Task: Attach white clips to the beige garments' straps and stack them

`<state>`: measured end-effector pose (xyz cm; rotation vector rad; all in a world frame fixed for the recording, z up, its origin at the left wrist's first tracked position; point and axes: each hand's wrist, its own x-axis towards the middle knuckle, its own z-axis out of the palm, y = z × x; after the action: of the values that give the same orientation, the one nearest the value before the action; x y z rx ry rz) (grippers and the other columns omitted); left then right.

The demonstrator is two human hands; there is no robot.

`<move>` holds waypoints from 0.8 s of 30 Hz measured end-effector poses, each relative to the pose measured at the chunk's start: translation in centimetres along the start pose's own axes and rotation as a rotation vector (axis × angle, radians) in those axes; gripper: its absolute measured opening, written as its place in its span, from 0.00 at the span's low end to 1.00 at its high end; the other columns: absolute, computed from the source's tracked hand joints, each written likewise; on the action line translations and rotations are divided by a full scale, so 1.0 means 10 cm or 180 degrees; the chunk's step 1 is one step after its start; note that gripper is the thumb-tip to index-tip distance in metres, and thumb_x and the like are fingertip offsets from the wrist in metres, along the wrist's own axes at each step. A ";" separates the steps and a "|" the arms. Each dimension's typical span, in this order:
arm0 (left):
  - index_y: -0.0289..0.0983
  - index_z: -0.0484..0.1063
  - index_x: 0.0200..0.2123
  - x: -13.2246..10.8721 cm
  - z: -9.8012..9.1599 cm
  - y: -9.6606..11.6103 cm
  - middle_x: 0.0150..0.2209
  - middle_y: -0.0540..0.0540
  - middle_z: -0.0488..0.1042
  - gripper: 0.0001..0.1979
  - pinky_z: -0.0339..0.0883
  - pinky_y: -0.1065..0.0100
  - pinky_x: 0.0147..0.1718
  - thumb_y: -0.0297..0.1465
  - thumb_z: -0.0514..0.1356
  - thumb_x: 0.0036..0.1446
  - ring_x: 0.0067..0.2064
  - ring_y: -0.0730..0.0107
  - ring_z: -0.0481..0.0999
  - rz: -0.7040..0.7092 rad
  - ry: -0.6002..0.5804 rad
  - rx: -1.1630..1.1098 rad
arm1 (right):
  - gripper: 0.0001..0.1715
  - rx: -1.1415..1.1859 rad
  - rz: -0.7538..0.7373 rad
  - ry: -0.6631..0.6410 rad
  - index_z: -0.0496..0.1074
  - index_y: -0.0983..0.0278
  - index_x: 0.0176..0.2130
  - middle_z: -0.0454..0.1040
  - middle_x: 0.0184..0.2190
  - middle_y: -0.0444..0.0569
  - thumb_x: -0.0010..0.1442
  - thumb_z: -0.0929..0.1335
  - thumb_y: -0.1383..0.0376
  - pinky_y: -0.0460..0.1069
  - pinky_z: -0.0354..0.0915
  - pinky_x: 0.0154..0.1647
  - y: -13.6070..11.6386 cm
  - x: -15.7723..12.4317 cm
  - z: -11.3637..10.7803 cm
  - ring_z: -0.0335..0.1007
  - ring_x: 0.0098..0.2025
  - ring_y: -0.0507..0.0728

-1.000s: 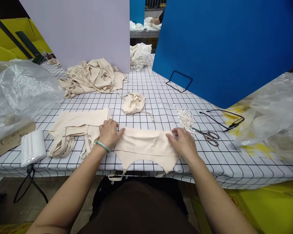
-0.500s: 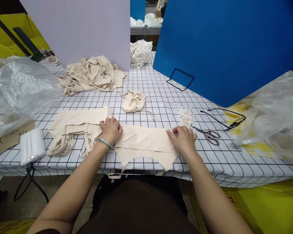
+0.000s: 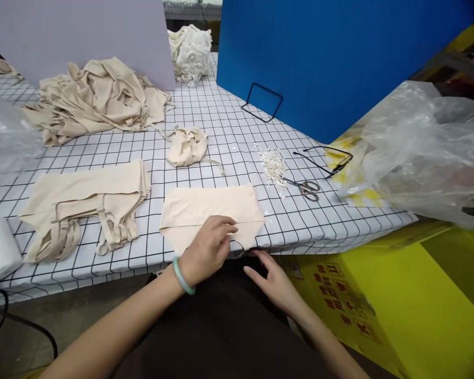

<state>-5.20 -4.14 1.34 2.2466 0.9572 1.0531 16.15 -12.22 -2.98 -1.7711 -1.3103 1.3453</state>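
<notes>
A beige camisole-style garment (image 3: 211, 202) lies flat at the table's front edge, its wide band away from me and its narrower strap side towards me. My left hand (image 3: 208, 246), with a green bangle on the wrist, is over the garment's lower middle, fingers loosely curved and nothing visible in them. Just below the table edge, by the garment's lower right corner, is my right hand (image 3: 274, 281), thumb and fingers apart. The straps there are mostly hidden. To the left lies a stack of similar folded beige garments (image 3: 90, 184) with straps hanging towards me.
A beige fabric heap (image 3: 102, 97) and a crumpled beige piece (image 3: 187, 147) lie farther back. On the right are small white bits (image 3: 272, 166), scissors (image 3: 308, 190), glasses (image 3: 332, 163) and clear plastic (image 3: 430, 152). A white device (image 3: 0, 247) sits left; a yellow box (image 3: 411, 300) stands below right.
Both hands have left the garment's upper corners and come down to its near side. My right hand has dropped below the table edge. The view has turned rightward and down.
</notes>
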 end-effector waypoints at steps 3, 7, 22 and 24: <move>0.36 0.69 0.48 -0.04 0.23 0.02 0.48 0.38 0.73 0.13 0.74 0.59 0.48 0.20 0.52 0.62 0.51 0.63 0.74 0.0157 -0.0363 -0.0281 | 0.26 0.0842 -0.0035 -0.0021 0.74 0.61 0.45 0.77 0.49 0.53 0.53 0.72 0.48 0.57 0.63 0.57 0.09 0.06 0.21 0.71 0.53 0.63; 0.35 0.69 0.48 -0.09 0.30 -0.02 0.49 0.37 0.72 0.13 0.73 0.57 0.51 0.21 0.52 0.62 0.52 0.61 0.73 0.0191 -0.0571 -0.0270 | 0.22 0.1136 -0.0084 -0.0039 0.74 0.63 0.37 0.79 0.36 0.51 0.58 0.70 0.47 0.55 0.66 0.51 0.01 -0.04 0.16 0.74 0.43 0.61; 0.43 0.79 0.45 -0.07 0.49 0.21 0.55 0.44 0.73 0.12 0.62 0.49 0.53 0.28 0.62 0.58 0.55 0.51 0.66 -0.0299 -0.0674 0.0564 | 0.14 0.0652 -0.0440 -0.0895 0.79 0.60 0.42 0.81 0.33 0.50 0.66 0.65 0.58 0.49 0.73 0.37 -0.47 -0.60 -0.70 0.78 0.35 0.56; 0.44 0.78 0.49 -0.09 0.48 0.21 0.58 0.45 0.71 0.16 0.61 0.47 0.54 0.27 0.62 0.57 0.56 0.49 0.64 -0.0251 -0.0781 0.0638 | 0.13 0.0831 -0.0577 -0.0916 0.80 0.59 0.43 0.82 0.35 0.51 0.66 0.67 0.59 0.52 0.74 0.40 -0.54 -0.55 -0.80 0.79 0.38 0.58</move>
<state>-0.97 -6.75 -0.47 2.4074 1.0732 0.6529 21.52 -14.28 6.50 -1.2890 -1.3348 1.6256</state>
